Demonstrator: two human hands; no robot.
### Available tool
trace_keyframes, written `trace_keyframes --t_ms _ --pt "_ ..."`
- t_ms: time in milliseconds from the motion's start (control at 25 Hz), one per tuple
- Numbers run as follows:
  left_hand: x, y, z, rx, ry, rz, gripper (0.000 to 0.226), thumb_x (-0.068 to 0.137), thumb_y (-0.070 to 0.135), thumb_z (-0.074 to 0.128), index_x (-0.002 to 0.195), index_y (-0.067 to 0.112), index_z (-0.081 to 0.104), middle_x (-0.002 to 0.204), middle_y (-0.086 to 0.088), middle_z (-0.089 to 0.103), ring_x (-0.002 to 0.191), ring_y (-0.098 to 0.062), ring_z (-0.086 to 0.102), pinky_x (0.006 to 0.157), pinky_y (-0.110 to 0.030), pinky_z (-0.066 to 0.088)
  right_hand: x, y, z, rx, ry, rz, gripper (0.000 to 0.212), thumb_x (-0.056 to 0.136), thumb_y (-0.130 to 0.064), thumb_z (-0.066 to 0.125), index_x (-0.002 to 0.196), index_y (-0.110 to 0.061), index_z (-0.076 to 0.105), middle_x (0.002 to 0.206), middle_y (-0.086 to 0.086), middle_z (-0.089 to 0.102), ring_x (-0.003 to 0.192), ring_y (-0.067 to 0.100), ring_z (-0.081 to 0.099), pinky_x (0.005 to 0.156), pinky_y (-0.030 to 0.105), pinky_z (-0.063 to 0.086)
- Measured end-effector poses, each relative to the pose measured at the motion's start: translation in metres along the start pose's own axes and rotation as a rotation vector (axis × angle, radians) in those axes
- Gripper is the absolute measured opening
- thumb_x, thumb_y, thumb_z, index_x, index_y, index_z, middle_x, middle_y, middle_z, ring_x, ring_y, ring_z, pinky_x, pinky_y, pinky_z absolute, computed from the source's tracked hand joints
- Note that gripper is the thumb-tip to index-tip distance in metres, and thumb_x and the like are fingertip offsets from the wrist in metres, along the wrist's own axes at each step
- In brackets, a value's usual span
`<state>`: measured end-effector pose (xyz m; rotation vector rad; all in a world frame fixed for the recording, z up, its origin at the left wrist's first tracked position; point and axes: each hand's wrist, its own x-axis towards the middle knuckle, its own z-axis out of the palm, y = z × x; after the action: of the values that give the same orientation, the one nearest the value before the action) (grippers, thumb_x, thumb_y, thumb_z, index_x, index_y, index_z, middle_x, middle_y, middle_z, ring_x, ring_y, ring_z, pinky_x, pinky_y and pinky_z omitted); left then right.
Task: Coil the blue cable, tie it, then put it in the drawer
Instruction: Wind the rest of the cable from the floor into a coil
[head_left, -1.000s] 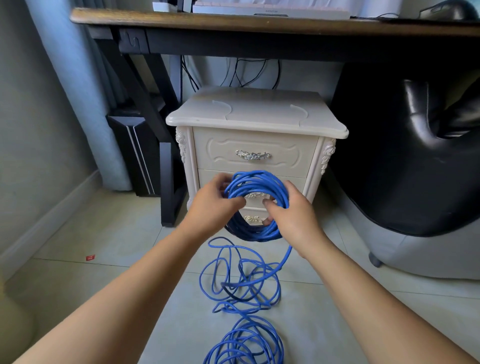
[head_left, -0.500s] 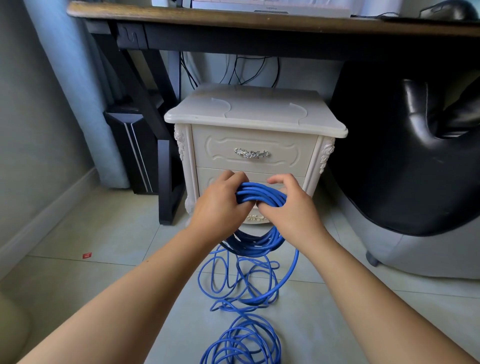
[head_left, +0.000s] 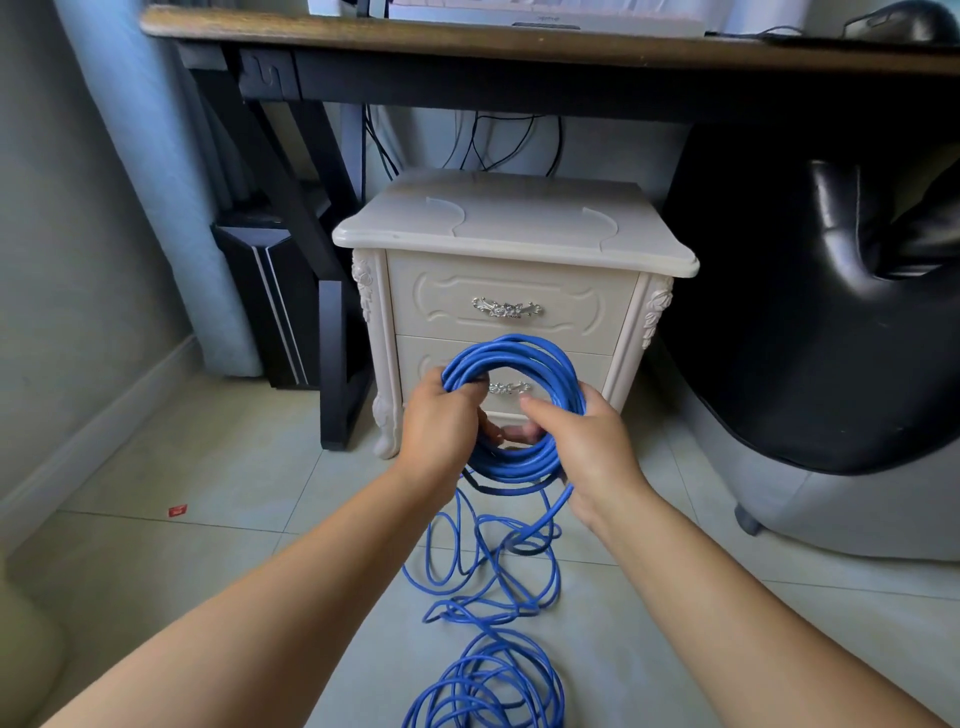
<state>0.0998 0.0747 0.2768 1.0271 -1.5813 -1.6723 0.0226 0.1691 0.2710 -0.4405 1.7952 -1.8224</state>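
The blue cable (head_left: 519, 349) is partly wound into a ring held up in front of the nightstand (head_left: 514, 228), level with its lower drawer (head_left: 592, 371). The ring stands roughly upright and faces the person, its flat side about parallel to the nightstand front.

The left hand (head_left: 441, 423) grips the ring's left side with its fingers curled round the bundled strands. The right hand (head_left: 589, 449) grips the lower right side, thumb lying over the inner edge. The hands sit apart, one on each side of the ring, and both are clamped on it.

From under the right hand a single strand drops to the uncoiled length (head_left: 483, 582) on the floor (head_left: 208, 561). That length lies in tangled loops that run away from the nightstand toward the person.

The next wrap probably turns on this: the slack feeds from below, on the person's side, and the right hand is the nearer one to draw it up while the left steadies the ring. Both the lower drawer and the upper drawer (head_left: 447, 304) are closed, and no tie can be seen.
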Motion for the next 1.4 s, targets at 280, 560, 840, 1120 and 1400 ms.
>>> trace_keyframes --t_ms 280,560,840,1120,1400 --pt "0.005 0.001 -0.015 0.432 -0.184 0.241 0.035 0.081 0.018 0.074 0.114 0.025 0.063 0.096 0.011 0.068 0.085 -0.004 0.064 0.081 -0.021 0.050 0.009 -0.016 -0.018 -0.455 0.003 -0.235 0.030 0.083 -0.001 0.057 0.087 -0.031 0.060 0.064 -0.003 0.056 0.043 0.016 0.050 0.052 0.034 0.053" --pt "-0.002 0.005 -0.013 0.775 -0.283 0.577 0.053 0.077 0.007 0.059 0.127 0.025 0.053 0.092 0.005 0.062 0.085 -0.016 0.057 0.071 -0.024 0.041 0.002 -0.015 -0.009 -1.034 -0.154 -0.501 0.028 0.085 -0.017 0.058 0.111 -0.026 0.052 0.080 0.000 0.061 0.076 0.030 0.054 0.063 0.035 0.040" --pt "0.002 0.007 -0.009 0.363 -0.209 0.224 0.003 0.088 0.013 0.061 0.086 0.015 0.061 0.065 -0.001 0.051 0.060 -0.019 0.049 0.066 -0.046 0.060 0.012 -0.014 -0.017 -0.518 -0.071 -0.346 0.029 0.078 -0.023 0.072 0.099 -0.034 0.057 0.079 0.001 0.069 0.066 0.017 0.064 0.067 0.031 0.051" --pt "0.012 0.003 -0.007 -0.184 -0.037 -0.104 0.010 0.092 0.008 0.053 0.086 0.015 0.055 0.062 0.001 0.040 0.053 -0.015 0.038 0.079 -0.056 0.056 0.003 -0.009 -0.009 -0.113 -0.177 0.018 0.033 0.082 -0.034 0.076 0.106 -0.021 0.057 0.105 0.014 0.072 0.080 0.020 0.073 0.063 0.037 0.061" --pt "0.002 0.002 -0.002 -0.188 -0.096 -0.148 0.007 0.097 0.017 0.055 0.090 0.015 0.056 0.068 -0.003 0.049 0.063 -0.020 0.052 0.073 -0.037 0.047 0.006 -0.015 -0.015 0.152 -0.170 0.183 0.021 0.087 -0.034 0.070 0.097 -0.017 0.063 0.085 0.011 0.074 0.079 0.032 0.072 0.078 0.046 0.057"
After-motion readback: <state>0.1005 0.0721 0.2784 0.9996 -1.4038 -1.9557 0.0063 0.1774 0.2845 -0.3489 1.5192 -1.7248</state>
